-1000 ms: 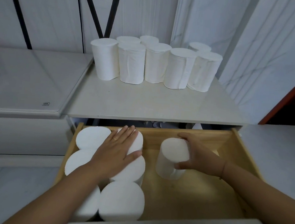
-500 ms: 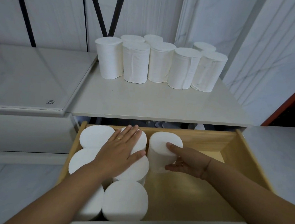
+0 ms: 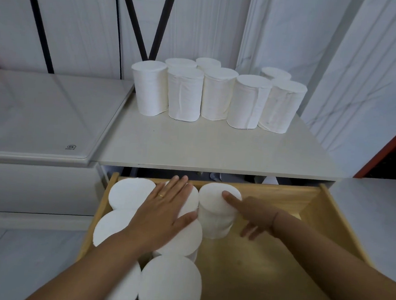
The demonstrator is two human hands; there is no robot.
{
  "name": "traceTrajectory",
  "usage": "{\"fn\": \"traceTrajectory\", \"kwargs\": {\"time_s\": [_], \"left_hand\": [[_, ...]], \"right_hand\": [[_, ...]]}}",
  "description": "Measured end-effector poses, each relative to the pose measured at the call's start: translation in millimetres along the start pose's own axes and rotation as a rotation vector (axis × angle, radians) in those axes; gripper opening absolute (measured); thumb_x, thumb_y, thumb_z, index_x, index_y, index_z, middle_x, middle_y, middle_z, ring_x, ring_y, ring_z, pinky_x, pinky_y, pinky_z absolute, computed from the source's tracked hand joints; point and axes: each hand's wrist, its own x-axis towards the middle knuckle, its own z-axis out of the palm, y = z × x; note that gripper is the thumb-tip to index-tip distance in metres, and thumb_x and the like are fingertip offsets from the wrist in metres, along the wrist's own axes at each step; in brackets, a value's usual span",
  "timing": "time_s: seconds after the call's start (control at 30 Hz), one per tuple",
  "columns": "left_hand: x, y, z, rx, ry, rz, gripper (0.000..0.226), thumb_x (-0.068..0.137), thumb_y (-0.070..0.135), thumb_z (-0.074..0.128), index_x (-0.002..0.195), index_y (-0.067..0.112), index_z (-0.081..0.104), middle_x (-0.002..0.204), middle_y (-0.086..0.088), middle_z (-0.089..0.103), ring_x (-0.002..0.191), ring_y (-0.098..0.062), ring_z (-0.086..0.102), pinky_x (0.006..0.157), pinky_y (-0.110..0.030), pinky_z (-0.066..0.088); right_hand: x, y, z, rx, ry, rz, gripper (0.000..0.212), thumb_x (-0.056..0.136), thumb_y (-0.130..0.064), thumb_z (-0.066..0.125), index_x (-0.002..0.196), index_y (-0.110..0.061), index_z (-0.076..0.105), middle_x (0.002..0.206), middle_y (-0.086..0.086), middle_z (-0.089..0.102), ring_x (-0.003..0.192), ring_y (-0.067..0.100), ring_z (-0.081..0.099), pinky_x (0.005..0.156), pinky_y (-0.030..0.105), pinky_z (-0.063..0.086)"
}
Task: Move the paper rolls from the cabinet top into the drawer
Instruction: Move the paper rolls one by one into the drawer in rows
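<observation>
Left hand (image 3: 163, 215) lies flat, fingers straight, on packed rolls (image 3: 129, 191) at drawer (image 3: 304, 229) left. Right hand (image 3: 255, 216), fingers loose and spread, touches upright roll (image 3: 215, 212) just beside them. Eight rolls (image 3: 220, 97) stand far on cabinet top (image 3: 216, 151).

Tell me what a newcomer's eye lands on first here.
First, the cluster of white paper rolls standing upright at the back of the cabinet top. Below it is the open wooden drawer, where a block of rolls fills the left side and the right side is bare wood. The left hand lies flat on that block, while the right hand touches a single roll beside it.
</observation>
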Motion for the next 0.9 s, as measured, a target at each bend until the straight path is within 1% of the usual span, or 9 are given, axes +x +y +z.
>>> {"fn": "traceTrajectory", "kwargs": {"time_s": [0.07, 0.1, 0.17, 0.2, 0.3, 0.43, 0.6, 0.73, 0.9], "left_hand": [[1.2, -2.1, -3.9, 0.010, 0.036, 0.012, 0.075, 0.082, 0.068, -0.002, 0.146, 0.030, -0.012, 0.154, 0.014, -0.018, 0.134, 0.002, -0.031, 0.110, -0.021, -0.020], [3.6, -3.0, -6.3, 0.015, 0.057, 0.015, 0.073, 0.082, 0.068, -0.002, 0.144, 0.031, -0.016, 0.153, 0.015, -0.020, 0.133, 0.003, -0.031, 0.109, -0.020, -0.022], [13.1, -2.7, -11.8, -0.007, 0.088, 0.017, 0.072, 0.083, 0.069, -0.001, 0.143, 0.032, -0.017, 0.153, 0.017, -0.020, 0.134, 0.005, -0.030, 0.109, -0.020, -0.022], [20.4, -1.8, -14.6, -0.020, 0.099, 0.019, 0.074, 0.083, 0.069, 0.000, 0.145, 0.031, -0.015, 0.154, 0.016, -0.019, 0.135, 0.004, -0.028, 0.110, -0.021, -0.020], [50.7, 3.5, -20.8, -0.025, 0.121, 0.036, 0.080, 0.080, 0.070, -0.001, 0.149, 0.028, -0.004, 0.157, 0.013, -0.012, 0.140, -0.001, -0.021, 0.113, -0.024, -0.016], [88.1, 11.2, -18.9, -0.006, 0.131, 0.026, 0.076, 0.086, 0.065, 0.009, 0.150, 0.025, -0.001, 0.159, 0.008, -0.006, 0.143, -0.008, -0.013, 0.115, -0.027, -0.012], [101.2, 10.7, -5.0, 0.127, 0.145, 0.041, 0.086, 0.079, 0.072, -0.010, 0.150, 0.024, 0.001, 0.159, 0.008, -0.002, 0.145, -0.010, -0.008, 0.117, -0.032, -0.007], [99.7, 8.6, 0.5, 0.161, 0.166, 0.052, 0.080, 0.081, 0.068, -0.012, 0.149, 0.026, -0.007, 0.158, 0.009, -0.008, 0.144, -0.010, -0.012, 0.116, -0.032, -0.011], [99.4, 9.1, 0.5, 0.138, 0.161, 0.053, 0.079, 0.080, 0.069, -0.013, 0.147, 0.027, -0.012, 0.157, 0.010, -0.011, 0.143, -0.009, -0.014, 0.116, -0.030, -0.011]], "right_hand": [[-0.9, -8.1, -27.1, -0.479, 0.222, -0.124, 0.068, 0.090, -0.066, 0.025, 0.122, -0.015, 0.056, 0.080, 0.004, 0.062, 0.062, 0.018, 0.058, 0.057, 0.027, 0.048], [0.2, -13.8, -42.9, -0.596, 0.365, -0.174, 0.068, 0.089, -0.067, 0.025, 0.112, -0.014, 0.061, 0.070, 0.004, 0.060, 0.062, 0.019, 0.057, 0.061, 0.029, 0.047], [4.2, -26.9, -72.3, -0.497, 0.627, -0.248, 0.064, 0.084, -0.070, 0.034, 0.083, -0.011, 0.060, 0.070, 0.007, 0.063, 0.066, 0.022, 0.060, 0.068, 0.034, 0.049], [7.8, -34.9, -84.9, -0.397, 0.738, -0.327, 0.056, 0.083, -0.067, 0.042, 0.079, -0.013, 0.057, 0.074, 0.006, 0.065, 0.068, 0.020, 0.060, 0.067, 0.034, 0.049], [27.3, -63.2, -119.2, -0.366, 0.919, -0.656, 0.037, 0.082, -0.047, 0.063, 0.099, -0.014, 0.058, 0.099, 0.004, 0.062, 0.088, 0.019, 0.056, 0.079, 0.034, 0.047], [62.3, -96.6, -161.6, -0.487, 0.930, -0.749, 0.068, 0.073, -0.045, 0.074, 0.128, -0.013, 0.048, 0.134, 0.009, 0.050, 0.122, 0.028, 0.045, 0.104, 0.040, 0.032], [98.4, -117.9, -192.3, -0.629, 0.821, -0.686, 0.098, 0.071, -0.056, 0.071, 0.146, -0.013, 0.026, 0.151, 0.009, 0.034, 0.140, 0.027, 0.028, 0.118, 0.044, 0.011], [117.0, -126.8, -202.0, -0.716, 0.729, -0.563, 0.103, 0.072, -0.066, 0.062, 0.149, -0.016, 0.017, 0.155, 0.009, 0.027, 0.145, 0.021, 0.019, 0.119, 0.048, -0.005], [124.2, -131.2, -207.2, -0.696, 0.733, -0.551, 0.094, 0.073, -0.068, 0.059, 0.147, -0.019, 0.025, 0.149, 0.004, 0.038, 0.140, 0.023, 0.032, 0.116, 0.052, -0.010]]}}
